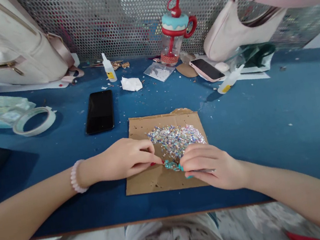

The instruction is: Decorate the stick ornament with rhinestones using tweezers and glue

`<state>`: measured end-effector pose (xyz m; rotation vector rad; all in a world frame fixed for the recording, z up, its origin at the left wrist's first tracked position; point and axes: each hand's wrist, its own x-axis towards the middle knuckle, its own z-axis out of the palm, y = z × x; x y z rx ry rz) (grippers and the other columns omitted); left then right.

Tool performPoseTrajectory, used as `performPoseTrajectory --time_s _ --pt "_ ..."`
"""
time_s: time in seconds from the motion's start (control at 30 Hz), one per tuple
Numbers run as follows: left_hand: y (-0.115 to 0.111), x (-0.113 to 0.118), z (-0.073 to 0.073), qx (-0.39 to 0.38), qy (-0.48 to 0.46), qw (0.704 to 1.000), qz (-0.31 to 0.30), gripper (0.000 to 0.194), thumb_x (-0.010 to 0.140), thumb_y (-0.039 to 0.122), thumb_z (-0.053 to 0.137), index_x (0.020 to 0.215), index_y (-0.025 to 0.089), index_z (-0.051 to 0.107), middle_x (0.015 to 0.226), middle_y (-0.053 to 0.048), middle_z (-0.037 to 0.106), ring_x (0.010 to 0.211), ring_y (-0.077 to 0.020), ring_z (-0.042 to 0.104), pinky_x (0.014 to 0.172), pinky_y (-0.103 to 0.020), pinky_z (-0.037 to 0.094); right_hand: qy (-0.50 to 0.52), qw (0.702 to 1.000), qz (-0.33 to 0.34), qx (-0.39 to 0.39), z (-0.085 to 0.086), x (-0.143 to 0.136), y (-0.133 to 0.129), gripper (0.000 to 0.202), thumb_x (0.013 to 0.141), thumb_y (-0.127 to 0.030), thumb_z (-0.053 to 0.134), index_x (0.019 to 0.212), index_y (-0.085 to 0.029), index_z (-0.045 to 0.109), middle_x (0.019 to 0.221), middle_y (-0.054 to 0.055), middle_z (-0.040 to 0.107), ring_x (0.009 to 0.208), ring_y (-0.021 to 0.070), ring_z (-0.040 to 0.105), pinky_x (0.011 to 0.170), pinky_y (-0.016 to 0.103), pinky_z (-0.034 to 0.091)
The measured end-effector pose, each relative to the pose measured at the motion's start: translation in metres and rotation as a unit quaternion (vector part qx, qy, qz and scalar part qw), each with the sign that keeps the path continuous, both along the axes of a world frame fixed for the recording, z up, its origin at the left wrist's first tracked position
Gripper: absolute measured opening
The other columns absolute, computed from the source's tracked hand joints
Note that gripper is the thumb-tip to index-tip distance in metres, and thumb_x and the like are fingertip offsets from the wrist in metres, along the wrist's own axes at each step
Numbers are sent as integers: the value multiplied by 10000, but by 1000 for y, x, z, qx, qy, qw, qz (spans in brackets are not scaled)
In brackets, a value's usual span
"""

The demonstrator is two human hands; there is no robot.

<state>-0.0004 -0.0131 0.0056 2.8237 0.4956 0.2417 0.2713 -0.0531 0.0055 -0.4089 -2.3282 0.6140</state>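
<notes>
A small teal piece covered in shiny stones (171, 165) is between my hands, over a cardboard sheet (148, 184). My left hand (134, 158) pinches its left end, thumb and forefinger closed. My right hand (211, 164) is closed at the other end, fingertips against the piece. A thin silvery sliver (205, 170) shows between the right fingers; its kind is mostly hidden. Just beyond the piece, a heap of loose glittering stones (173, 138) is spread across the cardboard, partly behind my right fingers.
A black phone (99, 112) lies beyond my left wrist. Tape (34, 121) and a backpack (25, 47) are at left. At the back stand a glue bottle (109, 68) and a red-lidded cup (174, 33). Another glue bottle (229, 81), a pink-cased phone (206, 69) and a handbag (233, 28) are right.
</notes>
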Motion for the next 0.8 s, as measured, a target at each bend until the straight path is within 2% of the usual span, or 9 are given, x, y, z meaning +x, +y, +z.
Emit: performPoseTrajectory --time_s 0.8 --pt "0 0 1 -1 2 1000 1 277 973 237 420 1169 300 604 979 -9 594 666 -97 540 579 -240 363 9 1000 8 -8 -1 -1 1 90 947 -141 504 912 -145 587 797 71 671 751 143 600 719 322 538"
